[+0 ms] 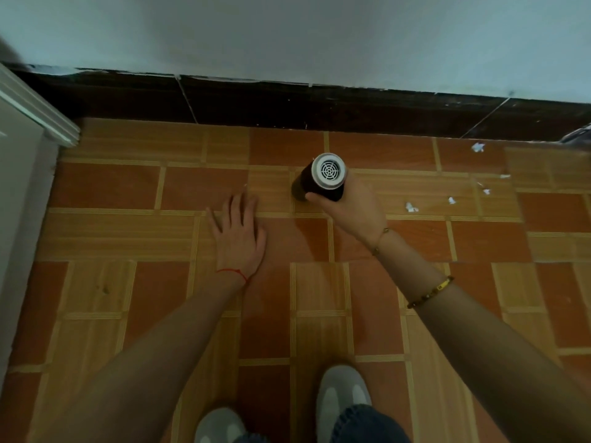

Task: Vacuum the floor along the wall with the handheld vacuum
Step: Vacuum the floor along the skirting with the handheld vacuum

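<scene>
Shoes (343,390) come first at the near edge: two pale grey rounded toes with a soft matte look, and blue denim cuffs (367,423) falling over them. They stand on the floor (128,238), a smooth sheet printed in a block pattern of reddish-brown rectangles and lighter wood-grain panels, parted by thin pale yellow stripes.

Two bare forearms reach away from the near edge. The left hand (238,235) lies flat, palm down, fingers straight and slightly spread over the floor; it holds nothing. A thin red thread (232,272) circles its wrist. The right forearm carries a bracelet (430,291) of small dark and amber beads with one yellow piece, and a finer chain (380,237) sits at the wrist.

The right hand (350,206) wraps around the vacuum (323,180), thumb across its near side and fingers curled behind. It is a dark, smooth cylinder, standing nearly on end over the floor, middle of the scene and close to the wall. Its upper end is a round white cap with a web-like grille of concentric slots. Whether its lower end touches the floor cannot be told.

To the right of the vacuum, small torn white scraps (411,207) lie scattered on the floor, some nearer the wall.

Farther off, a dark brown glossy skirting (287,103) of long tiles with pale joints runs along the wall (287,33), which is plain, matte and pale. At far left, a white moulded frame (38,110) with ridged edges stands.
</scene>
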Demonstrator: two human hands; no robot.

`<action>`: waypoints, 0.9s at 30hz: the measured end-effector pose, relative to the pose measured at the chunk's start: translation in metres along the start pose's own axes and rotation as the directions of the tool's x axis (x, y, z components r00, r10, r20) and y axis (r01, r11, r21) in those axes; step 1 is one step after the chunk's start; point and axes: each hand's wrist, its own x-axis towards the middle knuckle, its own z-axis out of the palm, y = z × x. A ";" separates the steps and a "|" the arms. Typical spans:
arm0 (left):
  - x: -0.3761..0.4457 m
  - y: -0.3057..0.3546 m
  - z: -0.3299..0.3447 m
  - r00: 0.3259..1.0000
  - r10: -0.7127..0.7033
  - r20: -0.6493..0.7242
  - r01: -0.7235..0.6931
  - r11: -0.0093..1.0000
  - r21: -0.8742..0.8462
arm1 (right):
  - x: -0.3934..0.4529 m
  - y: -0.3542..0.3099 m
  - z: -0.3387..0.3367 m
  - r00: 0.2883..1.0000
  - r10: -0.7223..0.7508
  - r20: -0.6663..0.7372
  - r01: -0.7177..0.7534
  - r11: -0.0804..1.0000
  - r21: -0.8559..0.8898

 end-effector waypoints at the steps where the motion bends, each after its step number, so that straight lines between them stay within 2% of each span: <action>1: 0.000 -0.001 0.000 1.000 -0.002 -0.001 0.002 1.000 0.002 | 0.002 0.000 0.002 1.000 -0.005 0.014 0.005 1.000 -0.012; 7: -0.001 -0.001 0.001 0.999 0.009 -0.036 -0.008 1.000 0.025 | 0.007 0.007 -0.003 0.999 -0.005 -0.043 0.005 1.000 0.004; 13: -0.001 0.000 0.001 0.999 0.008 -0.039 -0.007 1.000 0.029 | 0.004 0.010 -0.008 0.995 -0.049 0.083 0.049 0.999 0.001; 18: -0.002 -0.001 0.001 0.999 0.008 -0.042 -0.007 1.000 0.024 | 0.006 0.017 -0.013 0.996 0.015 -0.092 -0.011 0.999 0.047; 22: -0.002 0.000 -0.001 0.999 -0.003 -0.034 0.004 1.000 0.023 | 0.010 0.018 -0.013 1.000 -0.013 -0.014 0.014 0.999 0.034; 27: -0.001 0.001 0.000 1.000 -0.005 -0.029 0.006 0.999 0.037 | 0.014 0.023 -0.019 0.987 0.053 -0.152 -0.035 0.992 0.119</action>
